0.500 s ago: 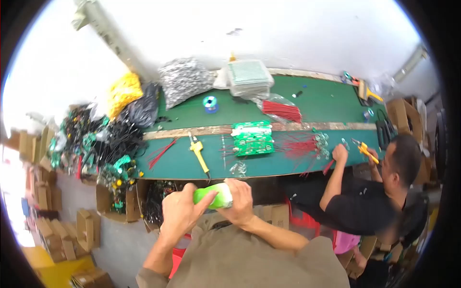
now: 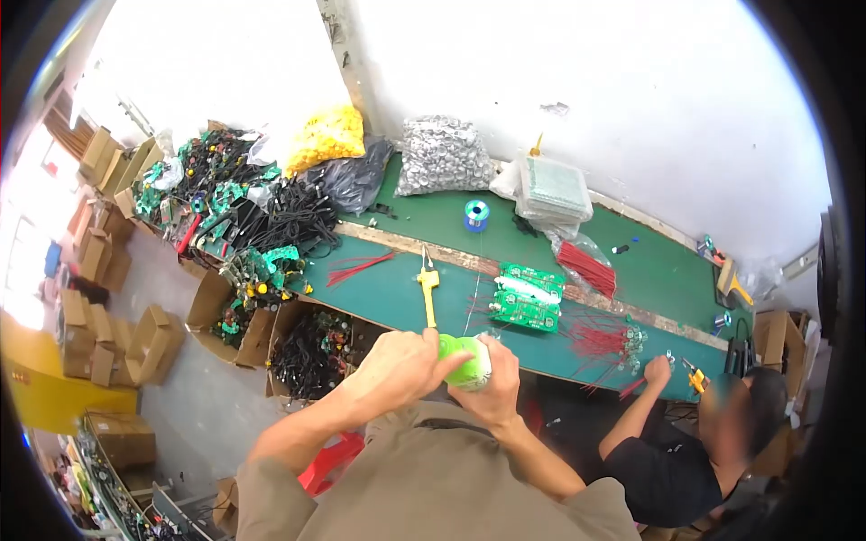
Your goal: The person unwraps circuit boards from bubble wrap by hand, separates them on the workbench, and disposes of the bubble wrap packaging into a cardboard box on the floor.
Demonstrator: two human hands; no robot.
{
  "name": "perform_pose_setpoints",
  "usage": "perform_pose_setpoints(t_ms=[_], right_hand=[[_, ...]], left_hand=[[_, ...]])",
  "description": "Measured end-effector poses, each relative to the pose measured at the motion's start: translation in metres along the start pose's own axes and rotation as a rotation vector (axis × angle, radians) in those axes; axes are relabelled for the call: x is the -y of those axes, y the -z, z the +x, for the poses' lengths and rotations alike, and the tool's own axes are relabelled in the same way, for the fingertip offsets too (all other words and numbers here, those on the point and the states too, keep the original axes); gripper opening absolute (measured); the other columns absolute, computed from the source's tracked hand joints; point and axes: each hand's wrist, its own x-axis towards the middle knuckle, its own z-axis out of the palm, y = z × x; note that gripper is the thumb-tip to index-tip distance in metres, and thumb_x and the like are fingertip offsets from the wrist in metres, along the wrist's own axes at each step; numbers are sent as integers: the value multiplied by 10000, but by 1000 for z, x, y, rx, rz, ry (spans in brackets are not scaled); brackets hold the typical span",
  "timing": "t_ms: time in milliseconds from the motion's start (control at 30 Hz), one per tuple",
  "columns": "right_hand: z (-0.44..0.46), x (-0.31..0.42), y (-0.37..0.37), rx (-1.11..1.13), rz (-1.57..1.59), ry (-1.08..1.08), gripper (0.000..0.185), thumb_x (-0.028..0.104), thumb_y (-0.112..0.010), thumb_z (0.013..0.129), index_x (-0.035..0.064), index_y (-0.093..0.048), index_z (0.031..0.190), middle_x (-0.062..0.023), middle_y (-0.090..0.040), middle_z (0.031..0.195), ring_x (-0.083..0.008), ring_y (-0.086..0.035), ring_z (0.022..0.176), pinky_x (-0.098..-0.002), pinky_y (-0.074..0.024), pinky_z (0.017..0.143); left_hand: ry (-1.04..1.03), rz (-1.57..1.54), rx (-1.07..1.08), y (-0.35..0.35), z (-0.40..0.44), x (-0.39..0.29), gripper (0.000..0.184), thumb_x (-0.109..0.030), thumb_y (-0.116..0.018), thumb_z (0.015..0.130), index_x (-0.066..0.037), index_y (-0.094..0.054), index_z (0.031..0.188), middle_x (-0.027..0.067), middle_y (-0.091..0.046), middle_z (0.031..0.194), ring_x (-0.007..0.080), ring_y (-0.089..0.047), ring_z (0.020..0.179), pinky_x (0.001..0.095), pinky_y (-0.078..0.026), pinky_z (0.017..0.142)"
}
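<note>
In front of my chest, both hands grip a light green and white bottle [image 2: 475, 363]; its print is too blurred to read. My left hand [image 2: 397, 365] is closed around its left, green end, thumb lying along it. The fingers of my right hand [image 2: 494, 388] wrap the other end. Just beyond my hands, on the green bench, lies a yellow soldering iron [image 2: 428, 293]. Right of that are green circuit boards [image 2: 528, 296] joined in a panel, with red wires [image 2: 600, 341] and small parts farther right.
A co-worker in black [image 2: 663, 469] sits at the right, one hand near yellow-handled pliers [image 2: 695, 379]. Cable heaps [image 2: 280, 216] cover the bench's left end. A solder spool [image 2: 476, 215], red wire bundle [image 2: 347, 269] and bags of grey [image 2: 442, 153] and yellow parts [image 2: 327, 140] lie around. Cardboard boxes [image 2: 155, 343] stand on the floor.
The view has swung to the left, so the bench sits farther right and tilted. Both hands still hold the bottle, which appears turned a little more upright.
</note>
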Motion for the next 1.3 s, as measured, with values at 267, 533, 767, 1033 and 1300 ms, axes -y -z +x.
perform_pose_setpoints(t_ms=[267, 533, 767, 1033, 1300], right_hand=[[46, -12, -20, 62, 72, -99, 729, 114, -812, 543, 10, -492, 1190, -161, -597, 1054, -315, -602, 946, -385, -496, 811], [118, -5, -86, 57, 105, -194, 762, 164, -838, 549, 23, -479, 1206, -168, -579, 1095, -355, -583, 983, -410, -492, 814], [189, 27, -111, 330, 462, -504, 528, 193, -813, 573, -3, -579, 1005, -95, -618, 894, -182, -609, 832, -319, -503, 735], [247, 16, -147, 433, 669, -444, 684, 182, -787, 598, 11, -488, 1189, -90, -605, 1031, -167, -589, 950, -315, -486, 817], [281, -16, -197, 102, 375, -537, 808, 197, -805, 580, 6, -437, 1273, -187, -559, 1161, -325, -571, 1077, -396, -466, 906]], left_hand=[[-192, -209, 18, 10, 39, 50, 425, -333, -633, 853, -42, -528, 1144, 177, -624, 946, 363, -613, 802, 435, -500, 673], [-37, -765, -217, 10, 109, 108, 249, -210, -742, 771, -24, -601, 857, 143, -639, 999, 242, -640, 878, 337, -503, 752], [-395, -1117, 159, 45, 170, 189, 186, -127, -716, 781, -10, -608, 686, 99, -643, 692, 205, -645, 640, 307, -499, 601], [-502, -1075, 219, 86, 219, 247, 282, -114, -794, 684, -18, -637, 898, 145, -669, 911, 248, -666, 817, 331, -527, 732], [13, -621, 164, 87, 242, 281, 432, -254, -785, 721, 25, -628, 1012, 153, -679, 830, 210, -687, 755, 312, -534, 665]])
